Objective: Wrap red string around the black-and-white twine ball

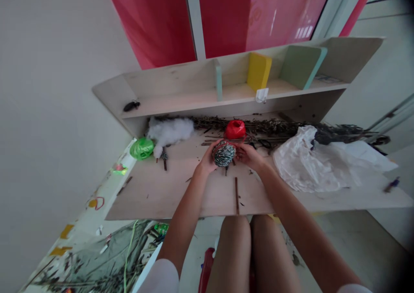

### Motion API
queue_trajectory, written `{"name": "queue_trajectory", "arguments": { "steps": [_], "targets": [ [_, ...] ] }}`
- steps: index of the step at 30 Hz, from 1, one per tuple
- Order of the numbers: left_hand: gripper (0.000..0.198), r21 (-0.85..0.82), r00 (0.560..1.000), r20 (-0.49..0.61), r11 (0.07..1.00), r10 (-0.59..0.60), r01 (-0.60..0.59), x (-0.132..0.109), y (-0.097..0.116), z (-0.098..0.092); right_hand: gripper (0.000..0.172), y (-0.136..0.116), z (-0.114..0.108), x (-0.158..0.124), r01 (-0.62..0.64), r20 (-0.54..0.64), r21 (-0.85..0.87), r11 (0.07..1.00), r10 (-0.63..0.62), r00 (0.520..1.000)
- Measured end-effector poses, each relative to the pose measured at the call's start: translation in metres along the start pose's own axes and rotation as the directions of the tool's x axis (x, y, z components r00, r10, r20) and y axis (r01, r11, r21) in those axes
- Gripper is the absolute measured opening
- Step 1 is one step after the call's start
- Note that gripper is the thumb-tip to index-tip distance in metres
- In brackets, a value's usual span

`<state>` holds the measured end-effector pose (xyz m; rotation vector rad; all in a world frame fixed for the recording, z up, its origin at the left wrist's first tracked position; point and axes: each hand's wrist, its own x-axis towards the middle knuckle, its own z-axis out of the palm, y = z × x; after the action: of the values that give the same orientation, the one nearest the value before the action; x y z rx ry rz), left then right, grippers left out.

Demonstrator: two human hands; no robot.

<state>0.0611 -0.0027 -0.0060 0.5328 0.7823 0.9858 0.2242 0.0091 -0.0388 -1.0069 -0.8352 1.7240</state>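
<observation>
A ball of green-and-white striped twine (224, 154) sits between my two hands above the wooden desk (181, 189). My left hand (207, 158) wraps its fingers round the ball's left side. My right hand (248, 155) has its fingers pinched together against the ball's right side; what they pinch is too small to make out. Just behind the ball lies a red roll of ribbon (235, 129). A thin brown stick (236, 194) lies on the desk below my hands.
A green ribbon roll (141, 148) and white fluff (168, 132) lie at the left. Dry twigs (284, 127) run along the desk's back. Crumpled white plastic (310, 161) covers the right. Scissors (263, 143) lie near the twigs. A shelf (233, 92) stands behind.
</observation>
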Motion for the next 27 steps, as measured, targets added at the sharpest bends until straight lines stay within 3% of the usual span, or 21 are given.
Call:
{"name": "queue_trajectory", "arguments": {
  "steps": [7, 15, 21, 27],
  "targets": [
    [0.028, 0.188, 0.993, 0.096, 0.981, -0.066, 0.046, 0.001, -0.012, -0.006, 0.026, -0.004, 0.002, -0.003, 0.015, -0.010, 0.034, 0.999, -0.015, 1.000],
    [0.027, 0.270, 0.995, 0.016, 0.959, -0.094, 0.086, 0.003, -0.013, -0.006, 0.030, -0.007, -0.001, -0.005, 0.042, -0.006, 0.051, 0.998, -0.042, 0.999],
    [0.028, 0.396, 0.991, 0.085, 0.916, -0.100, 0.058, 0.000, -0.015, -0.003, 0.026, -0.007, -0.001, -0.004, 0.029, -0.009, 0.106, 0.994, -0.028, 1.000],
    [0.035, 0.412, 0.985, 0.065, 0.903, -0.162, 0.122, 0.005, -0.018, -0.009, 0.027, -0.007, -0.002, -0.003, 0.033, -0.006, 0.098, 0.995, -0.032, 0.999]
  ]
}}
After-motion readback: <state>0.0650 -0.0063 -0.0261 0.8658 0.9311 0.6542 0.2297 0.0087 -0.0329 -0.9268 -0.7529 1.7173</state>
